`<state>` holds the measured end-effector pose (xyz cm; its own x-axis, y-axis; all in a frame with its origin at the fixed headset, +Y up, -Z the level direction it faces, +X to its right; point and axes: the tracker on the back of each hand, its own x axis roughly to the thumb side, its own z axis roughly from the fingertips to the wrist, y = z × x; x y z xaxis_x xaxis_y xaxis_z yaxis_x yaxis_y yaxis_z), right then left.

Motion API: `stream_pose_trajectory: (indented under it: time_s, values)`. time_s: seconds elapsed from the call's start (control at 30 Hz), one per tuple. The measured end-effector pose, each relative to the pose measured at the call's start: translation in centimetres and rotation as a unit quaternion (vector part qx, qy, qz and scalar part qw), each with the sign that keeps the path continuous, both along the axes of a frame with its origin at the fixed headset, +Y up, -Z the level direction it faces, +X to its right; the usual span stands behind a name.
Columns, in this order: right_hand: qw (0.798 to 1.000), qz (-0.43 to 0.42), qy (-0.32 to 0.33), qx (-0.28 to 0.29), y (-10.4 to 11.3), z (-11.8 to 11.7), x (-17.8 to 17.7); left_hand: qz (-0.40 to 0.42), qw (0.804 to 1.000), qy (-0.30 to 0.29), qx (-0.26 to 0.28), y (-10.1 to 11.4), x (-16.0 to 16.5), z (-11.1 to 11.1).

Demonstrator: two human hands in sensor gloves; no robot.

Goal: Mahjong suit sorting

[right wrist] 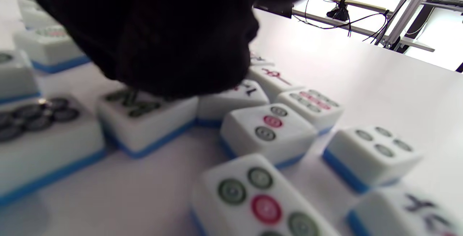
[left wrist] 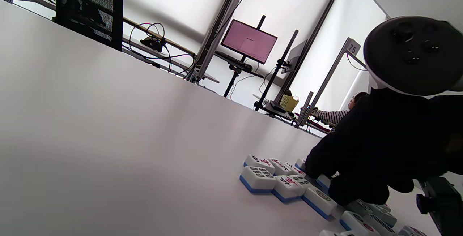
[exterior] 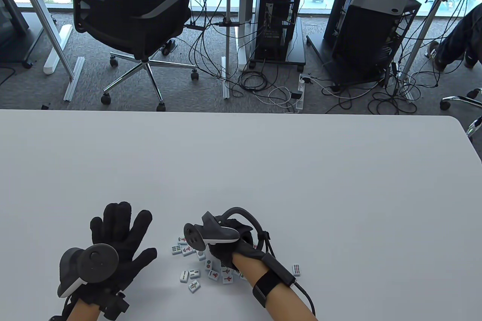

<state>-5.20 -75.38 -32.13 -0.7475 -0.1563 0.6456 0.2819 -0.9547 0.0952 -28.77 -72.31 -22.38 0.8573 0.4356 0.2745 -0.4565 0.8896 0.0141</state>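
Several white, blue-backed mahjong tiles (exterior: 194, 279) lie face up in a loose pile near the table's front edge. One tile (exterior: 297, 269) sits apart to the right of my wrist. My right hand (exterior: 211, 247) hovers low over the pile with its fingers bent down among the tiles and hidden under the tracker. In the right wrist view its gloved fingers (right wrist: 162, 41) touch a green-marked tile (right wrist: 144, 116), beside a three-dot tile (right wrist: 267, 125). The left wrist view shows the same fingers (left wrist: 318, 163) on the tiles (left wrist: 258, 178). Left of the pile, my left hand (exterior: 122, 228) lies flat with fingers spread.
The white table (exterior: 263, 170) stretches far beyond the pile. Past its far edge there are an office chair (exterior: 131, 23), computer towers (exterior: 278, 23) and cables on the floor.
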Motion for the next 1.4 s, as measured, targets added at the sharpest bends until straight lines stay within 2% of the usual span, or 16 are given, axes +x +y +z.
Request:
stream_pose_trajectory:
  time_s: [0.07, 0.13, 0.27, 0.37, 0.57, 0.87, 1.0, 1.2, 1.4]
  values:
    - [0.998, -0.058, -0.004, 0.024, 2.2, 0.0, 1.3, 0.004, 1.0, 0.002, 0.002, 0.1, -0.1, 0.0]
    - [0.996, -0.075, -0.016, 0.041, 3.9, 0.0, 2.9, 0.006, 1.0, 0.003, 0.004, 0.1, -0.2, 0.0]
    - [0.995, -0.035, -0.064, 0.066, 5.9, -0.4, 7.7, 0.008, 1.0, 0.005, 0.003, 0.1, -0.2, 0.0]
    - [0.994, -0.002, -0.101, 0.05, 5.2, -0.4, 11.2, 0.005, 1.0, 0.004, 0.003, 0.1, -0.2, 0.0]
    - [0.988, 0.042, -0.146, 0.005, 1.2, 0.4, 15.2, -0.007, 1.0, 0.002, 0.0, -0.1, 0.1, 0.0]
    - [0.99, 0.062, -0.129, -0.008, -1.0, 0.8, 14.6, -0.009, 1.0, 0.004, -0.006, -0.2, 0.1, 0.0]
    - [0.989, 0.071, -0.13, 0.0, -0.9, 1.0, 14.6, -0.007, 1.0, 0.004, -0.007, -0.2, 0.1, 0.0]
    - [0.989, 0.039, -0.145, -0.004, 0.7, 1.3, 13.9, -0.004, 1.0, 0.004, -0.006, -0.1, 0.1, -0.1]
    - [0.993, -0.047, -0.108, 0.029, 3.2, 1.9, 9.4, -0.004, 1.0, 0.004, -0.004, -0.1, 0.1, 0.0]
